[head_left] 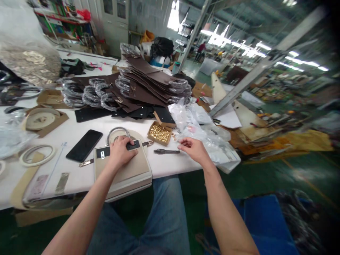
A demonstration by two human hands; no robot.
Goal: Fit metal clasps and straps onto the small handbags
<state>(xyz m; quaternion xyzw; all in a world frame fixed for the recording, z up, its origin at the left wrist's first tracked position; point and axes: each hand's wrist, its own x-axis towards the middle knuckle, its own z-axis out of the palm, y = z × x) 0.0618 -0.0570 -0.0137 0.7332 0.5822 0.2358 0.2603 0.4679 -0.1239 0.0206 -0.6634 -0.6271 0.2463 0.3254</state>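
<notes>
Beige handbag [124, 175] lies flat at the near table edge, partly overhanging toward the lap. Black strap [120, 148] with metal tips runs across its top, and a curved handle [117, 131] shows just behind.

Going left to right:
- Tape rolls [37, 155] and cardboard sit far left, untouched.
- Black phone [84, 145] lies just left of the bag, apart from it.
- Left hand [120, 151] rests palm down on the strap, fingers curled over it, pinning it to the bag. It presses rather than closing around anything. Forearm comes in straight from bottom left.
- Dark hand tool [166, 151] lies on the table between the hands; neither touches it.
- Small box of gold studs [159, 133] sits behind the tool, open and full.
- Right hand [192, 147] hovers near the clear plastic bags [204, 134], fingers loosely bent, thumb and forefinger nearly together. Cannot tell if they pinch a small part; nothing visible between them. Elbow is bent, arm in from bottom right.

Progress, as a judgement: strap is placed on the bag but looks not fastened yet, with the tool idle. A big stack of brown panels [146, 85] and wrapped handles [79, 94] behind suggests plenty left.
</notes>
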